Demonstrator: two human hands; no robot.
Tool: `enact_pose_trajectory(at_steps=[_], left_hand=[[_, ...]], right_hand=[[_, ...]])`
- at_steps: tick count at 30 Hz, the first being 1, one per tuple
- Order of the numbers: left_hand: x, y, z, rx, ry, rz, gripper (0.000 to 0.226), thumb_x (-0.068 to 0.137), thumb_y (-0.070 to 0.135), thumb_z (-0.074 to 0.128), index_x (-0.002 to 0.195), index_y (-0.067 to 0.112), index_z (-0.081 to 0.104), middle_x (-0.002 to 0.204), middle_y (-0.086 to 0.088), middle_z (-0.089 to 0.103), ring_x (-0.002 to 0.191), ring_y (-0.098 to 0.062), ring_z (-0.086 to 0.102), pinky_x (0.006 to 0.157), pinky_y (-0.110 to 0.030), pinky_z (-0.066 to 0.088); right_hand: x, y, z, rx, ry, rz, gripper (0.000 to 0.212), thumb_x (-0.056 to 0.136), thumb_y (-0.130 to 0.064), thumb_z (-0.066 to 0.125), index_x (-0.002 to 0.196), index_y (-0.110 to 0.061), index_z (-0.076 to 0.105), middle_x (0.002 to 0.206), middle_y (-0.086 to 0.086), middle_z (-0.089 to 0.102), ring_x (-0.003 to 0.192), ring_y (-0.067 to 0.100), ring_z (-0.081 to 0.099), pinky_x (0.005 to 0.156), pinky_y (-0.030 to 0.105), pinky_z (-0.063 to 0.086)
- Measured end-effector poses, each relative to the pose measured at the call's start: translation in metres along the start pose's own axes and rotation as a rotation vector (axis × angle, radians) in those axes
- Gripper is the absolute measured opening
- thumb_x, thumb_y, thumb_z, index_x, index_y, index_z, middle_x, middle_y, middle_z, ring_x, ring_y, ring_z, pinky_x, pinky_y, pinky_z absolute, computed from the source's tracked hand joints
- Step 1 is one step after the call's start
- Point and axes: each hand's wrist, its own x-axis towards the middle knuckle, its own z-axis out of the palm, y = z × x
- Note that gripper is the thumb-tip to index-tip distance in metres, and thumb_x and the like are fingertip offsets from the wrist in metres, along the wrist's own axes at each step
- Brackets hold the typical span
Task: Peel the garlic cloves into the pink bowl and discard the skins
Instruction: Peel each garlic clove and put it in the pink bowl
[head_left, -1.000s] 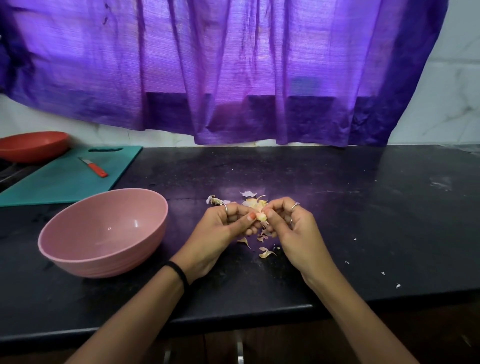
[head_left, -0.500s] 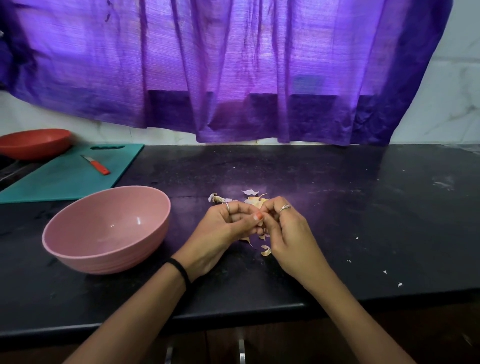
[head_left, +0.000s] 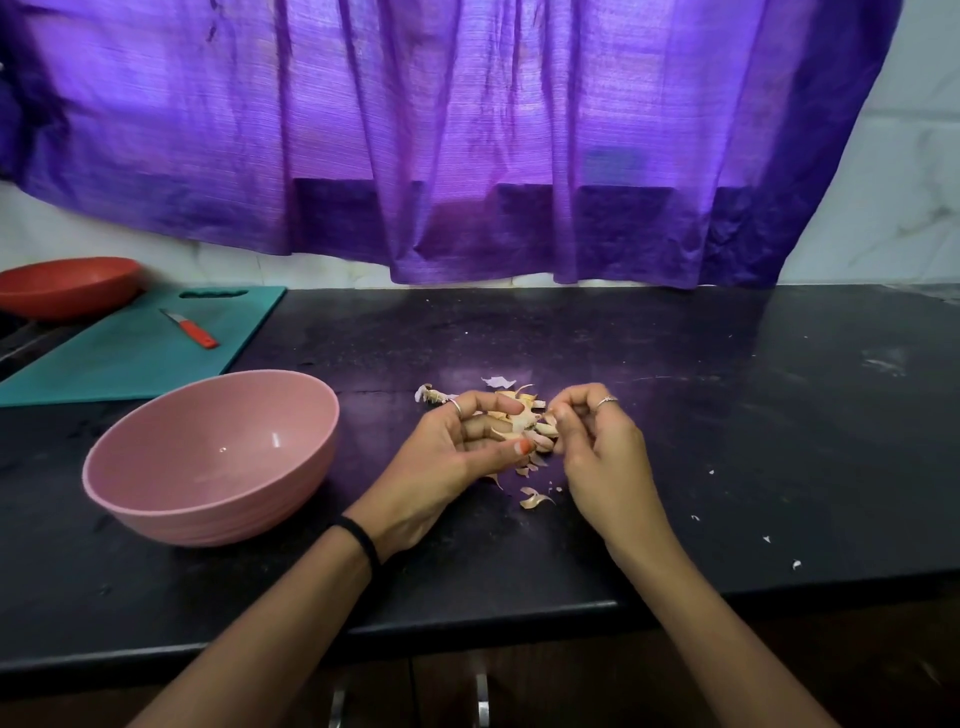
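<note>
Both hands at a heap of garlic skins on a black countertop (head_left: 701, 415).

The left hand (head_left: 457, 457), fingers curled, cups a garlic clove (head_left: 511, 418) with loosened skin. The right hand (head_left: 597, 441), fingers bent, pinches a garlic skin (head_left: 546, 427) at the clove's edge. Loose skins (head_left: 535, 500) lie beneath. The pink bowl (head_left: 208, 457) stands left of the hands, apart from them.

You are facing a black stone counter (head_left: 675, 415) running the width of the view; a purple curtain (head_left: 467, 130) is hanging above its back edge, glowing with light from behind; a pale marbled wall (head_left: 904, 171) is showing at right; dark cabinet fronts (head_left: 571, 691) with metal handles are sitting below.
</note>
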Motion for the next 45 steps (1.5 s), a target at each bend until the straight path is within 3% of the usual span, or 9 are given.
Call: enact_pose_trajectory(at_steps=[4,7,14,21,25,30,35,42,45], left_hand=[[0.002,-0.003,-0.002,0.017,0.028,0.018,0.033,0.078,-0.009,0.064,0.106,0.009,0.059,0.075,0.003,0.071,0.073,-0.01,0.068,0.069,-0.019,0.054],[0.003,-0.004,-0.003,0.037,0.044,0.031,0.033,0.079,-0.011,0.064,0.104,0.011,0.06,0.075,0.004,0.07,0.074,-0.01,0.066,0.07,-0.019,0.054],[0.003,-0.006,-0.004,0.021,0.076,0.046,0.032,0.077,-0.007,0.066,0.101,0.012,0.062,0.083,0.0,0.072,0.093,-0.024,0.066,0.081,-0.024,0.054],[0.004,-0.006,-0.005,0.01,0.112,0.074,0.034,0.079,-0.012,0.064,0.105,0.01,0.061,0.102,-0.004,0.069,0.092,-0.018,0.068,0.078,-0.021,0.055],[0.005,-0.007,-0.004,-0.02,0.106,0.074,0.025,0.083,-0.013,0.059,0.102,0.003,0.062,0.094,-0.005,0.072,0.093,-0.015,0.07,0.077,-0.017,0.052],[0.006,-0.008,-0.004,-0.036,0.1,0.057,0.016,0.087,-0.003,0.057,0.098,0.004,0.064,0.089,-0.007,0.074,0.085,-0.011,0.07,0.074,-0.016,0.053],[0.006,-0.008,-0.005,-0.054,0.122,0.032,0.013,0.088,0.0,0.056,0.093,0.008,0.065,0.084,-0.004,0.074,0.081,-0.009,0.07,0.071,-0.015,0.053],[0.005,-0.006,-0.003,0.003,0.158,0.053,0.009,0.085,0.003,0.059,0.091,0.008,0.065,0.077,0.0,0.073,0.07,-0.007,0.066,0.064,-0.014,0.052],[0.005,-0.006,-0.003,0.013,0.171,0.061,0.013,0.087,-0.001,0.057,0.091,0.009,0.065,0.074,0.002,0.07,0.068,-0.006,0.064,0.063,-0.014,0.05]], right_hand=[[0.001,0.001,-0.001,0.121,-0.015,0.103,0.018,0.094,-0.004,0.056,0.09,-0.019,0.066,0.079,-0.003,0.069,0.067,0.003,0.064,0.06,0.016,0.046],[0.0,0.001,-0.002,0.111,0.005,0.126,0.023,0.092,-0.001,0.056,0.092,-0.019,0.069,0.084,0.002,0.073,0.074,0.009,0.069,0.066,0.019,0.05],[0.002,0.004,-0.007,0.073,0.15,0.154,0.027,0.09,0.003,0.056,0.088,-0.021,0.069,0.081,-0.003,0.068,0.067,0.002,0.06,0.062,0.012,0.044],[0.0,-0.002,-0.004,0.037,0.057,0.107,0.043,0.086,0.011,0.047,0.1,-0.021,0.07,0.089,-0.004,0.071,0.082,0.007,0.066,0.07,0.012,0.047],[-0.002,-0.005,-0.004,0.043,-0.017,0.083,0.046,0.081,0.012,0.048,0.104,-0.021,0.071,0.095,-0.006,0.072,0.086,0.008,0.067,0.074,0.027,0.055],[-0.007,-0.014,-0.001,0.061,-0.131,-0.006,0.049,0.082,0.011,0.055,0.097,-0.034,0.069,0.102,-0.013,0.069,0.086,0.004,0.066,0.075,0.017,0.052],[-0.006,-0.012,0.0,0.094,-0.136,-0.003,0.045,0.083,0.003,0.066,0.092,-0.041,0.067,0.092,-0.011,0.069,0.082,0.018,0.066,0.077,0.038,0.058],[-0.006,-0.01,0.0,0.168,-0.157,0.015,0.034,0.083,0.001,0.069,0.097,-0.029,0.071,0.084,-0.006,0.072,0.079,0.017,0.066,0.07,0.021,0.052],[-0.005,-0.011,-0.001,0.213,-0.166,0.03,0.031,0.084,0.001,0.068,0.096,-0.027,0.072,0.086,-0.002,0.073,0.081,0.019,0.066,0.071,0.021,0.052]])
